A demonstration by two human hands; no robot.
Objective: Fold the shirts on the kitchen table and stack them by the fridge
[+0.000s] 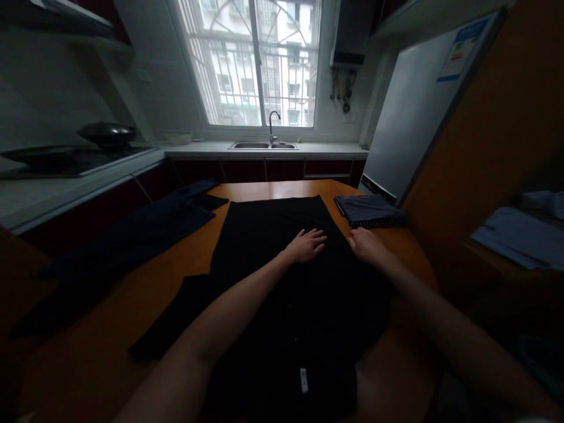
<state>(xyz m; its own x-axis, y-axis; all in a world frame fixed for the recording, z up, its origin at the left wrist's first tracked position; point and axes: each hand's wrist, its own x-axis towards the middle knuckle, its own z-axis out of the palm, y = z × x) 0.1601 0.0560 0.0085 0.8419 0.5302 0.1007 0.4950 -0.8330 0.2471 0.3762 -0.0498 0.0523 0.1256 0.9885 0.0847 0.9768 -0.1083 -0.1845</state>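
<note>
A black short-sleeved shirt [268,235] lies spread on the wooden table [282,189], its hem toward the window and its white neck label near me. Flat on the upper part of the cloth rests my left hand [307,245], fingers spread. At the right side edge of the shirt, my right hand [365,244] has its fingers closed, pinching the fabric there. One sleeve of the shirt reaches out to the left, partly behind my left forearm.
Dark blue clothes [163,220] lie along the table's left side. A folded dark garment [370,210] sits at the right. Beyond the table are a counter with a sink [251,145], a stove with a wok [107,134], and a refrigerator [418,106].
</note>
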